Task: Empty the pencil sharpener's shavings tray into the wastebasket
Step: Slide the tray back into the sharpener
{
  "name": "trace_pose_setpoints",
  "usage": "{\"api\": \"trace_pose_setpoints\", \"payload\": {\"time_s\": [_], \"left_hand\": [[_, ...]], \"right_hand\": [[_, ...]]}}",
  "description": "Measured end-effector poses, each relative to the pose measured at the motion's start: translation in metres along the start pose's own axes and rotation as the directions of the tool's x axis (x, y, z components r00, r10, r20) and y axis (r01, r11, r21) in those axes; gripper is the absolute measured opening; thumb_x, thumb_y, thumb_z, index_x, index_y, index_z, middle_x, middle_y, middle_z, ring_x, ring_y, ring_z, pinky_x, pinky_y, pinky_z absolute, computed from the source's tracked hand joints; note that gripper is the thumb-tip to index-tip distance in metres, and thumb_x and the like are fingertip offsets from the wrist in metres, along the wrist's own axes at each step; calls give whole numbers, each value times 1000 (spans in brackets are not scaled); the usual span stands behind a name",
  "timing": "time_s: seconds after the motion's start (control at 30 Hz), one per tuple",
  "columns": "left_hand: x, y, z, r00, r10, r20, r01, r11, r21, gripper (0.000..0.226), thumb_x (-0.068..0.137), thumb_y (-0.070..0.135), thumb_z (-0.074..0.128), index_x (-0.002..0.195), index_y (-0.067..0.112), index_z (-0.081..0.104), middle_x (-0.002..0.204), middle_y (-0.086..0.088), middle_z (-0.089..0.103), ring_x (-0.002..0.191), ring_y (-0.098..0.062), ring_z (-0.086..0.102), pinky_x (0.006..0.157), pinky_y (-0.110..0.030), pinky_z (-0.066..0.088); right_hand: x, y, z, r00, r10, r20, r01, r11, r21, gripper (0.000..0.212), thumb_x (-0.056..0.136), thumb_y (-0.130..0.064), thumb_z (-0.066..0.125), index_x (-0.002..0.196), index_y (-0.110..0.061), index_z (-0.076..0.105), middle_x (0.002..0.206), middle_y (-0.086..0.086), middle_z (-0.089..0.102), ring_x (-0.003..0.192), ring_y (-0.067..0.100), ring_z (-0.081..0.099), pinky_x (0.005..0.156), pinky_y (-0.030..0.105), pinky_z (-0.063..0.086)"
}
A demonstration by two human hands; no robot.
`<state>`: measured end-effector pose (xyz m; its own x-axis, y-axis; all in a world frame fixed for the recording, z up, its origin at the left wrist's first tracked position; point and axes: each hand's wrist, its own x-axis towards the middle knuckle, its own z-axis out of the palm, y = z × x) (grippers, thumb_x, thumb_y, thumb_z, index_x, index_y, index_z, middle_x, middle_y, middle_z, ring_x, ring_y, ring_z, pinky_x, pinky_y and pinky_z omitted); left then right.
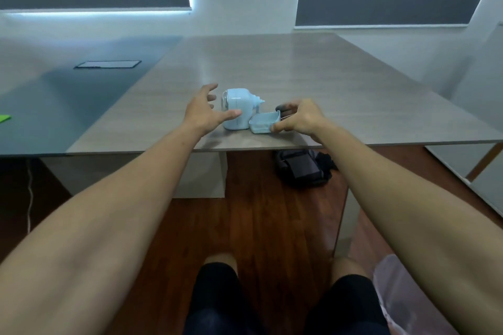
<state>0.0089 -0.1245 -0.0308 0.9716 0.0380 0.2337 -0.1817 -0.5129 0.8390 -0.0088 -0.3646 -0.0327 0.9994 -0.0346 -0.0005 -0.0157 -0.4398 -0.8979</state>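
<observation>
Wastebasket [402, 294] with clear liner on floor, lower right. Shavings tray [263, 123] on table [272, 68] near front edge, pinched in right hand [299, 119]. Left hand [202, 110] spread, thumb touching pencil sharpener [238, 111] just left of tray.

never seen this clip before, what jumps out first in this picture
Two bare forearms stretch to the near edge of a grey wooden table. There a pale blue pencil sharpener stands, the left hand open beside it. The right hand pinches the shavings tray, which is out of the sharpener and beside it. A wastebasket with a clear liner shows at the lower right, and a dark bag lies on the floor under the table.
</observation>
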Motion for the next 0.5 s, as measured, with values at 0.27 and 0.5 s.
{"api": "trace_pose_setpoints", "payload": {"time_s": [0.27,0.5], "left_hand": [[17,-11,8,996,26,91,-9,983,-185,78,63,15,91,133,23,57,114,-10,62,108,-25,62,92,-38,55],[25,-22,6,994,-15,108,47,954,-297,76,61,16,92,130,22,59,104,-8,66,104,-27,68,85,-42,60]], "right_hand": [[21,-1,6,998,0,57,-6,996,93,71,63,4,88,129,0,63,116,13,72,103,22,71,86,27,59],[32,2,10,999,-15,51,5,980,198,71,58,3,91,124,0,65,113,13,74,102,22,73,87,27,60]]}}
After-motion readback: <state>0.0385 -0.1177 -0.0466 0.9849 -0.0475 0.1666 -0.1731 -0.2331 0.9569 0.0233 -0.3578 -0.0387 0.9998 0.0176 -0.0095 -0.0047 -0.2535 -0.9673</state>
